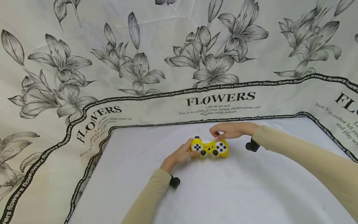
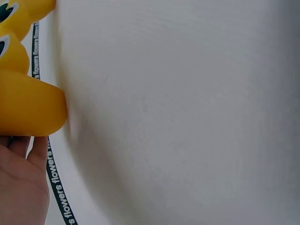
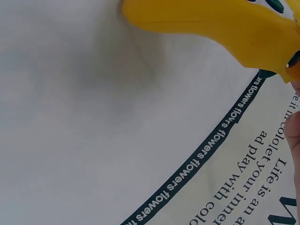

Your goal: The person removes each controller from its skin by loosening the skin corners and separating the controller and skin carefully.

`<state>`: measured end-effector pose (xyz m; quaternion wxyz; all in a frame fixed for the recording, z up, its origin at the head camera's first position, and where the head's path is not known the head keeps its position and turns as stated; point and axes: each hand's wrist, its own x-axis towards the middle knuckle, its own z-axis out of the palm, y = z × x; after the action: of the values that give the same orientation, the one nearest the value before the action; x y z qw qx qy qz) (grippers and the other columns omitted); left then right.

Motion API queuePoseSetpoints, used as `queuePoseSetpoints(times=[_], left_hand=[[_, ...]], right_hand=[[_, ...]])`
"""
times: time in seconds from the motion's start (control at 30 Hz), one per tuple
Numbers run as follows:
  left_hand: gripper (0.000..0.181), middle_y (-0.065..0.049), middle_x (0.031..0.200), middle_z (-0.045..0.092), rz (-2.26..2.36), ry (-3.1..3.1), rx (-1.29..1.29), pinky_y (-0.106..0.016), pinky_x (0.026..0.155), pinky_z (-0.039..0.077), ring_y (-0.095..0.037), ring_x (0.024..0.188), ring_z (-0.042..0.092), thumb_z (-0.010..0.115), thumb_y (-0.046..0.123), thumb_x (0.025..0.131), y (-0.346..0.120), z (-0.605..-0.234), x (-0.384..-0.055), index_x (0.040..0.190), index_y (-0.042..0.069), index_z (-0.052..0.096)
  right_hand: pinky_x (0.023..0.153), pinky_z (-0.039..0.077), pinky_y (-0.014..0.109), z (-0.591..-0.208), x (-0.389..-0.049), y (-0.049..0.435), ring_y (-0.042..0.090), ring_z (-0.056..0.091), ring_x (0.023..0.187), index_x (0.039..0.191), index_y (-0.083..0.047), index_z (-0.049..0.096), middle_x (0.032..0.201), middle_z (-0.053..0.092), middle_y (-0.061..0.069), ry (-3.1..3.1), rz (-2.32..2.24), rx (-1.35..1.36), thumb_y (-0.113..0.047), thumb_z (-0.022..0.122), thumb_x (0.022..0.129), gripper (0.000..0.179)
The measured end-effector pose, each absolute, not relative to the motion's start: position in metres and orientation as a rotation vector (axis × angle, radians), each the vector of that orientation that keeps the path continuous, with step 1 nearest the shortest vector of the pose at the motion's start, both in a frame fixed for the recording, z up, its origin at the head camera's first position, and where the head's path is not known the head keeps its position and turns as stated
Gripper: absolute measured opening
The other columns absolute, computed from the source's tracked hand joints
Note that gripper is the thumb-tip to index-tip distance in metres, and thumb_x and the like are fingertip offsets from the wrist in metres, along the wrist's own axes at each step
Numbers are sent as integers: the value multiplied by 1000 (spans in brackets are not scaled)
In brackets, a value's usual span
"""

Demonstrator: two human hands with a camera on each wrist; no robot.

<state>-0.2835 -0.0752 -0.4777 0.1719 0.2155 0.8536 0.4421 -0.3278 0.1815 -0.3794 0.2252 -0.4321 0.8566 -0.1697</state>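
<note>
A yellow game controller (image 1: pixel 206 145) with white button pads and black thumbsticks is near the back of the white surface. My left hand (image 1: pixel 181 153) grips its left handle, thumb on the face by the directional buttons. From behind, my right hand (image 1: pixel 230 130) reaches over the controller's upper right edge with bent fingers, a fingertip touching there. Whether it pinches anything is unclear. In the left wrist view, the left hand (image 2: pixel 23 183) holds one end of the controller (image 2: pixel 33 105). The right wrist view cuts off most of the right hand (image 3: pixel 294 136) beside the controller (image 3: pixel 187 16).
White cloth (image 1: pixel 223 193) covers the work surface. Behind it and at the sides hangs a curtain (image 1: pixel 156 109) printed with lilies, lettering and black bands. Each wrist carries a small black camera, the left one (image 1: pixel 175 182) close above the cloth.
</note>
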Motion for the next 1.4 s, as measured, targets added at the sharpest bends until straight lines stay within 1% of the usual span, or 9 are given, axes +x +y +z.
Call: queuePoseSetpoints(times=[0.27,0.47,0.67,0.97,1.1,1.2,1.27,1.37,1.4], left_hand=[[49,-1,107,58,1238,2434,570,-36,96,40,-15,96,50,60,37,94,-71,-475,-279,134,17,39],[50,1,107,58,1245,2433,565,-36,96,39,-14,96,50,60,38,94,-73,-478,-279,135,18,39],[45,2,104,59,1242,2445,621,-34,96,39,-13,95,51,59,37,94,-71,-478,-280,132,19,40],[48,1,109,58,1269,2439,583,-39,103,37,-15,102,50,59,39,94,-74,-478,-278,134,20,40],[47,0,110,58,1274,2440,591,-41,103,37,-16,102,50,59,39,94,-75,-478,-278,132,21,41],[46,0,113,58,1280,2439,585,-42,106,35,-16,105,50,59,38,94,-74,-477,-278,133,21,41],[46,0,114,58,1286,2433,581,-43,108,34,-17,107,49,60,37,94,-73,-477,-278,132,21,41],[44,-1,115,58,1296,2422,581,-44,110,32,-18,110,48,61,36,93,-74,-477,-278,130,20,42],[44,0,115,58,1300,2419,582,-45,110,31,-18,110,48,61,36,93,-74,-477,-278,130,20,42]], right_hand=[[73,39,27,-382,-321,193,10,48,79,84,-18,48,79,49,-8,2419,-532,-1158,-27,57,96,17],[72,40,26,-385,-318,198,8,49,78,85,-19,48,80,50,-8,2427,-523,-1159,-34,55,96,20],[71,40,26,-379,-319,201,7,48,78,84,-19,49,80,52,-9,2447,-438,-1167,-30,58,95,18],[73,40,25,-376,-323,197,6,47,77,84,-24,51,80,51,-13,2455,-296,-1248,-32,59,95,16],[74,36,26,-376,-324,196,6,45,75,83,-26,50,78,49,-13,2512,-169,-1301,-37,62,91,19],[75,33,29,-375,-322,198,8,42,76,84,-23,49,77,49,-8,2543,-97,-1348,-39,69,86,26],[75,32,30,-374,-321,200,8,41,77,85,-22,48,77,49,-5,2547,-72,-1361,-38,74,82,31],[74,33,28,-373,-318,202,9,42,77,86,-22,48,78,49,-4,2530,-77,-1361,-35,77,80,32],[74,33,27,-373,-317,203,8,43,77,87,-22,47,78,48,-6,2532,-80,-1359,-34,77,80,32]])
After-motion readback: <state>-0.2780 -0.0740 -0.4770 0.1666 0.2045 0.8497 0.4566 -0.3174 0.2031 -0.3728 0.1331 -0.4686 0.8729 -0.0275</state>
